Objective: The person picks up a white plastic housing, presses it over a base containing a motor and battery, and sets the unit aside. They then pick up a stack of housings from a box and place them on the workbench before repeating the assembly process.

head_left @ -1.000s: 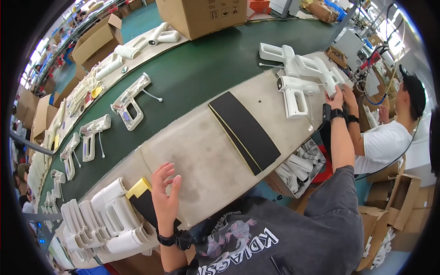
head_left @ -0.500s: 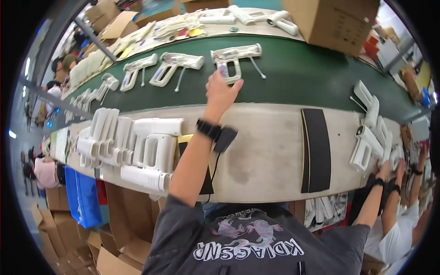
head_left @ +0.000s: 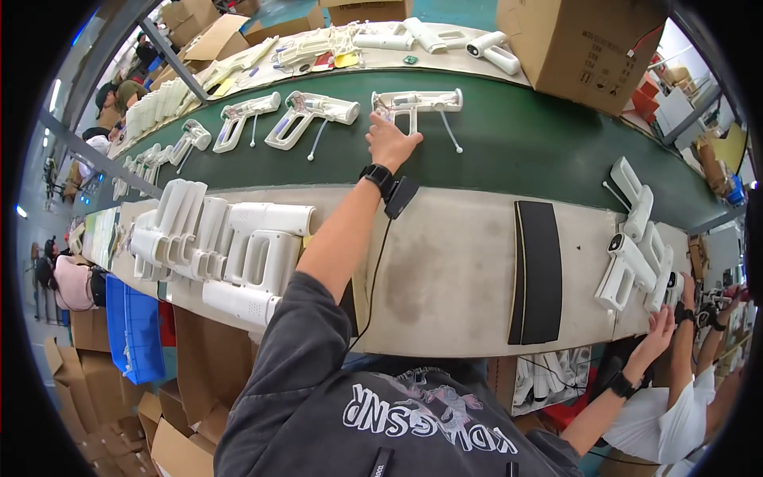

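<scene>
The left hand (head_left: 393, 141) reaches far out over the green conveyor belt (head_left: 517, 143), its fingers bent loosely and laid on the grip of a white plastic gun-shaped housing (head_left: 417, 103); whether they close round the grip or only rest on it cannot be told, since the back of the hand covers them. That housing lies flat on the belt, barrel toward the right, with a thin white cord trailing from it. A black wrist strap (head_left: 377, 175) with a dark clip and a black wire sits on the same arm.

The right hand (head_left: 660, 332) is low at the right edge of the pale worktop (head_left: 445, 270), fingers straight and slightly spread, tips at the table edge just below a cluster of white housings (head_left: 636, 254); it grips nothing visible.

On the belt three housings lie in a row: the touched one, a second (head_left: 311, 115) to its left and a third (head_left: 245, 118) beyond it, with more, too small to count, farther left. A stack of about six white moulded shells (head_left: 222, 242) stands at the worktop's left end, partly hidden by the grey sleeve. One black rectangular foam mat (head_left: 539, 270) lies flat on the worktop. One large brown cardboard box (head_left: 588, 44) stands beyond the belt, cut off at the top. Another person's arms (head_left: 707, 318) enter at the far right, bent by the lens rim.
</scene>
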A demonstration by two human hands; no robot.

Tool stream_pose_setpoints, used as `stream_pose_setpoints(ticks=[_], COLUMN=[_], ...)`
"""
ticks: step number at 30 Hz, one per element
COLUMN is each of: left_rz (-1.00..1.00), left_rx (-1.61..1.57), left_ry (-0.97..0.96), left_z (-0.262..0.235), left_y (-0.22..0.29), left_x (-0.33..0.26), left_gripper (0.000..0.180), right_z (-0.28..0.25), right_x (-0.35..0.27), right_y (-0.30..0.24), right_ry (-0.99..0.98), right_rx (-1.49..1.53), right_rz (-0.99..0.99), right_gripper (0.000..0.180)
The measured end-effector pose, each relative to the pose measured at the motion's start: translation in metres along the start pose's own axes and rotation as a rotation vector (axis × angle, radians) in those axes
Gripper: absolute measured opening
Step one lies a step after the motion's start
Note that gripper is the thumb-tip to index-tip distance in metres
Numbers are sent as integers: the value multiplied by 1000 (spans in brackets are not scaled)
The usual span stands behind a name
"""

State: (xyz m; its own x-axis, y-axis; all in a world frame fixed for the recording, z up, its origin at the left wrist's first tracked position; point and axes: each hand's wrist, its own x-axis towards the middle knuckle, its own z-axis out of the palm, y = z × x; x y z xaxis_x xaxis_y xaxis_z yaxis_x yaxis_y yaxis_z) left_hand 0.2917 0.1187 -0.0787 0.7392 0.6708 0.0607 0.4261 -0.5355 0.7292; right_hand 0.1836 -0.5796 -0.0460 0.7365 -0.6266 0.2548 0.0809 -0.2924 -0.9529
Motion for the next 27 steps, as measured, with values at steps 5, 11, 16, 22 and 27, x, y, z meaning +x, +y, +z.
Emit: stream_pose_setpoints(ticks=[5,11,16,22,27], left_rz=[174,211,140,190,264], left_rx=[-282,-264,-194,-132,90], left_ry=[-40,-52,-47,-28,46], left_z=[-52,-98,-97,-102,-146], left_y=[12,-24,-50,-66,-69], left_x=[-92,-237,-318,-347,-332], left_gripper=[100,93,87,79,63], right_z=[73,161,193,210,217], right_x=[-120,-219,-265,-295,-307], right_y=[-66,-108,-137,-160,-159], right_ry=[-402,-932,-1185,-1339,-1396], right_rx=[8,184,274,264,230], right_rz=[-85,-103,-142,-205,-256], right_gripper=[22,13,12,12,13])
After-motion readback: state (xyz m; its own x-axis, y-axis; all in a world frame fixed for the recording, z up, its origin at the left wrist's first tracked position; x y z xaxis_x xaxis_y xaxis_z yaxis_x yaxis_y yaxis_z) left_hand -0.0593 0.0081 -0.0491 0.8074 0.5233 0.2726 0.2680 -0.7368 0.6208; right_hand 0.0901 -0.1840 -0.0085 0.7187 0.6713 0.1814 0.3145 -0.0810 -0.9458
